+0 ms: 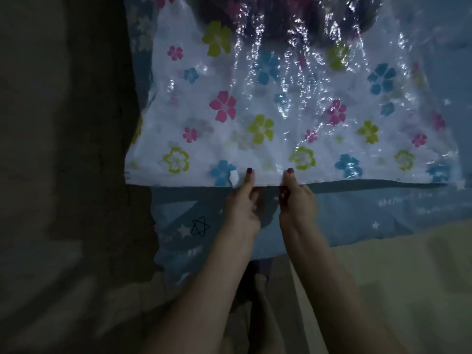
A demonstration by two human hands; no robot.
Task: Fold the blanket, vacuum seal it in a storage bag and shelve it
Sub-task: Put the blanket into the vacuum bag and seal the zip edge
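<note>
two hands' grip (268,185) on storage bag (281,118) near edge, thumbs on top

A blue star-printed sheet (357,213) covers the bed. The flower-printed storage bag (255,118) lies flat on it. The bag's open edge faces the bed's near edge.

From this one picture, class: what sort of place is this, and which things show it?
Probably a bedroom at home: a flower-printed storage bag lies on star-patterned blue bedding, and both hands pinch its near edge.
</note>
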